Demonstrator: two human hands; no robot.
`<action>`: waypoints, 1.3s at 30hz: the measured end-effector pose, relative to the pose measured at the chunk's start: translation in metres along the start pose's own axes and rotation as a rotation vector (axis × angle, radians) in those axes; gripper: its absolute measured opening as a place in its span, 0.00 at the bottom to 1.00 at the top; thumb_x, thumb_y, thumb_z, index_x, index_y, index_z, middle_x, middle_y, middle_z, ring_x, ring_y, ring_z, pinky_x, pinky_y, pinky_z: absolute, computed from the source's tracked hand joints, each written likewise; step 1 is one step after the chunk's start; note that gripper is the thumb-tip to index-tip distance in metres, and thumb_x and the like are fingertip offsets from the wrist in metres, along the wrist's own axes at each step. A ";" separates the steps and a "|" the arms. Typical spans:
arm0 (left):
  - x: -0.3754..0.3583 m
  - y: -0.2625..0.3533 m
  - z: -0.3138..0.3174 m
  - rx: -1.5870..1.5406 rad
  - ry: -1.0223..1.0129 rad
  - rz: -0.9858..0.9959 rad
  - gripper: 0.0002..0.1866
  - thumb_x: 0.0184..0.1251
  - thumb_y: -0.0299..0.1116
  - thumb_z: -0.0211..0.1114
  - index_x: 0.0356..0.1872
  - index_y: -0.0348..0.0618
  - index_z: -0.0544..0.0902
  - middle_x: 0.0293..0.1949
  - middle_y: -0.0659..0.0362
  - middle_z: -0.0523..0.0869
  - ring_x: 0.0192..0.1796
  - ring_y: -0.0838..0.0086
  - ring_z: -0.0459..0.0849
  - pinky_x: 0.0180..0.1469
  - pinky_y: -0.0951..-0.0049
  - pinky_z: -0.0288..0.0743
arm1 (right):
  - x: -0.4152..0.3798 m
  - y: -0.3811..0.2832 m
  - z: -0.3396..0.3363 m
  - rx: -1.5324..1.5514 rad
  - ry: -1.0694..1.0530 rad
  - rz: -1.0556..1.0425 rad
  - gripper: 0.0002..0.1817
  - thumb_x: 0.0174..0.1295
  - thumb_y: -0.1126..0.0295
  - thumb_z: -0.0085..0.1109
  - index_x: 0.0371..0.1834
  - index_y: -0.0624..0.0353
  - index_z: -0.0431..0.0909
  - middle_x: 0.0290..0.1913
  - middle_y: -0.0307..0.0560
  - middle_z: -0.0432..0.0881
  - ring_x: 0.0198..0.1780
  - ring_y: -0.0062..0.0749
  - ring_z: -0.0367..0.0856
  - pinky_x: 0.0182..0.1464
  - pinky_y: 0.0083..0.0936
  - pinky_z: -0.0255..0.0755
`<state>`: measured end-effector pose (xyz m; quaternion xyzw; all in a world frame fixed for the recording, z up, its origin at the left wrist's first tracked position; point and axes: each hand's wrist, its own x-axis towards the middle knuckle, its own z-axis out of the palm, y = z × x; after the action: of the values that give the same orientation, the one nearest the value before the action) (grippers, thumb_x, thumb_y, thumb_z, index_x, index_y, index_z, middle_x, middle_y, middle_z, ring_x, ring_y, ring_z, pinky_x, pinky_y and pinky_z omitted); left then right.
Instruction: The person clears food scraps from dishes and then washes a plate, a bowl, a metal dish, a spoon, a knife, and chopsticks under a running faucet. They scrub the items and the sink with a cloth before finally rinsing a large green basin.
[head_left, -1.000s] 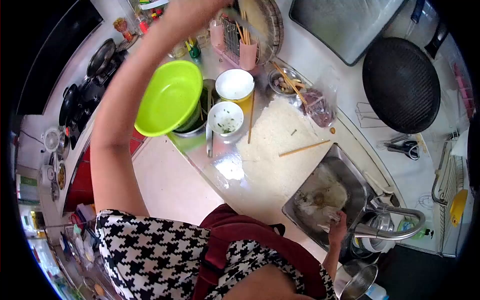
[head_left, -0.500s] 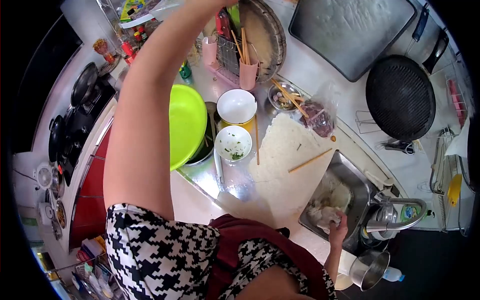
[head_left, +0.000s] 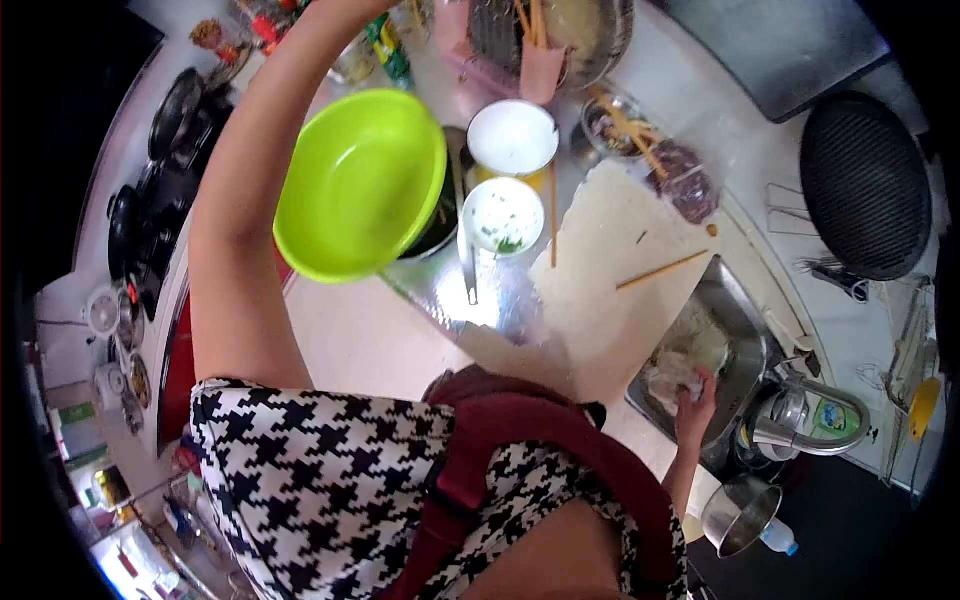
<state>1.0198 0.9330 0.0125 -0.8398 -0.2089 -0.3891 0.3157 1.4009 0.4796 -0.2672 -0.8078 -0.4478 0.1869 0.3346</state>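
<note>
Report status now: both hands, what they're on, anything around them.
Right hand in the sink, gripping a pale wad. Left hand out of frame, arm raised over the counter. Green bowl beside that arm; faucet close by the right hand.

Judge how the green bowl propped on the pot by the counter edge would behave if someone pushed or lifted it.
The green bowl looks like thin plastic, so it is probably light for its size. It sits tilted on the pot rather than flat, so a push would likely make it slide or tip off. Being empty and seemingly smooth, it could feel slippery but should not break easily.
</note>
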 end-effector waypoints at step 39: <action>-0.106 0.473 0.060 -2.139 -0.815 -1.750 0.32 0.54 0.30 0.52 0.62 0.44 0.55 0.51 0.50 0.70 0.51 0.62 0.74 0.45 0.58 0.77 | -0.001 0.129 -0.056 0.645 0.004 0.593 0.16 0.53 0.71 0.58 0.46 0.59 0.75 0.41 0.42 0.76 0.40 0.23 0.74 0.43 0.19 0.68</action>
<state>1.2684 0.6261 -0.2746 -0.3247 -0.3348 -0.1590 -0.8702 1.5117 0.4094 -0.3190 -0.7559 -0.1146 0.4036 0.5026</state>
